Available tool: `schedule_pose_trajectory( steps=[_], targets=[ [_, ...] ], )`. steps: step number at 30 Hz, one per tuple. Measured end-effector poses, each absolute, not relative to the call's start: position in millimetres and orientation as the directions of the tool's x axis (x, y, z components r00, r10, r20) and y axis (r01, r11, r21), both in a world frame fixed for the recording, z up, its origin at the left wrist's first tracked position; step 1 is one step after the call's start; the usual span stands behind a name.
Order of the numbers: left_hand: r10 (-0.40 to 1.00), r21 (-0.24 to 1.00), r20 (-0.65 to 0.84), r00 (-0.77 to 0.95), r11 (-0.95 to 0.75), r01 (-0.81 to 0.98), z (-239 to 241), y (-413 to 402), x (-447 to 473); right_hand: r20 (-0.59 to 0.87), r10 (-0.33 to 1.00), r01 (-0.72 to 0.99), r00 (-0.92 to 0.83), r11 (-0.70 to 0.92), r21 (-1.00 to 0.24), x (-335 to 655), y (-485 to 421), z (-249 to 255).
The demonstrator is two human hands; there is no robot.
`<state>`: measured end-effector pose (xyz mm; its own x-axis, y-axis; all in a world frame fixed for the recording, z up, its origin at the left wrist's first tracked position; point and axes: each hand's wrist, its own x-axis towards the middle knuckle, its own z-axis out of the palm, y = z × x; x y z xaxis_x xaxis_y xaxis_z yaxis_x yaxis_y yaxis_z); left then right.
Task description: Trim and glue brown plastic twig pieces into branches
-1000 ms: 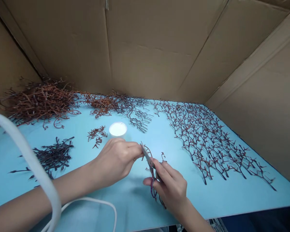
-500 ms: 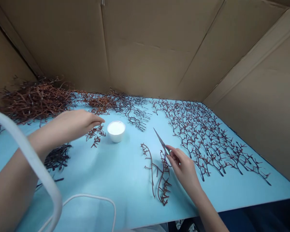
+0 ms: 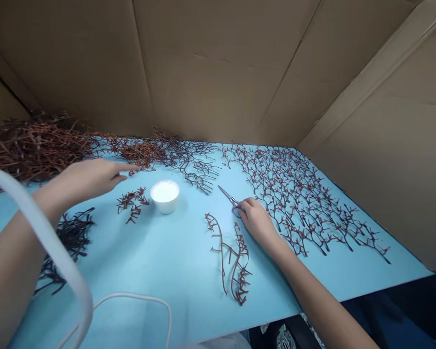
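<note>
My left hand (image 3: 90,179) is over the left-centre of the table, index finger stretched out and thumb apart, with nothing visible in it. Its fingertip is near a heap of small reddish-brown twig pieces (image 3: 140,152); whether it touches them I cannot tell. Below it lies a small cluster of short brown twig pieces (image 3: 132,201), left of a white cup (image 3: 165,198) with white contents. My right hand (image 3: 258,220) rests low at the table, fingers closed on the handles of metal scissors (image 3: 226,194), whose blades point away to the left. Just in front lie curved brown twigs (image 3: 221,247).
Branched dark twigs with reddish tips (image 3: 290,189) cover the right side. A large brown twig pile (image 3: 36,148) stands at the back left, dark twigs (image 3: 72,235) below. A white tube (image 3: 54,247) crosses the left foreground. Cardboard walls (image 3: 218,72) enclose the back and right.
My right hand has moved forward and lowered the scissors to the table. My left hand has drawn back leftward and its index finger is now stretched out. The view has shifted slightly right.
</note>
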<state>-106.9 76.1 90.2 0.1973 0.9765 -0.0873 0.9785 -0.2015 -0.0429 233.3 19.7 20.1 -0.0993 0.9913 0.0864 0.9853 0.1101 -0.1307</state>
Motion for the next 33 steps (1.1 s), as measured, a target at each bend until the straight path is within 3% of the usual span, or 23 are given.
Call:
schedule_pose_trajectory(
  steps=[3,7,10,12,15,20,26,28,30,33],
  targets=[
    [0.983,-0.017,0.078,0.168,-0.167,0.986,113.1,58.6,-92.7,0.095,0.987,0.981,-0.13,0.142,-0.132,226.7,17.7,18.9],
    [0.953,0.132,0.242,0.181,-0.217,0.967,129.7,27.2,-57.6,-0.1,0.965,0.961,-0.244,0.227,-0.159,206.2,19.6,17.2],
    [0.845,0.384,0.239,0.478,-0.535,0.753,122.2,12.5,-35.2,-0.185,0.943,0.955,-0.276,0.247,-0.163,188.7,20.7,21.9],
    [0.771,0.527,0.185,0.609,-0.601,0.6,110.7,8.5,-23.1,-0.203,0.937,0.952,-0.286,0.253,-0.173,181.3,19.2,27.0],
    [0.736,0.686,0.037,0.676,-0.511,0.519,87.9,7.3,-6.2,-0.21,0.936,0.951,-0.284,0.246,-0.189,176.8,14.5,32.4],
    [0.826,0.783,-0.137,0.547,-0.247,0.571,38.8,12.9,15.8,-0.183,0.949,0.947,-0.256,0.207,-0.246,173.7,9.0,33.2],
    [0.822,0.939,-0.254,0.51,0.083,0.334,15.2,19.3,22.7,-0.158,0.946,0.866,-0.283,0.181,-0.467,176.6,11.9,27.4],
    [0.831,0.954,-0.279,0.48,0.185,0.235,18.6,16.4,24.9,-0.109,0.949,0.753,-0.294,0.16,-0.639,176.6,10.4,23.3],
    [0.843,0.959,-0.284,0.457,0.238,0.156,21.7,11.9,28.4,-0.044,0.96,0.534,-0.275,0.114,-0.838,173.7,5.8,19.9],
    [0.846,0.963,-0.26,0.465,0.263,0.06,22.1,6.1,34.0,0.018,0.976,0.285,-0.215,0.08,-0.955,165.8,-4.1,18.1]
  ],
)
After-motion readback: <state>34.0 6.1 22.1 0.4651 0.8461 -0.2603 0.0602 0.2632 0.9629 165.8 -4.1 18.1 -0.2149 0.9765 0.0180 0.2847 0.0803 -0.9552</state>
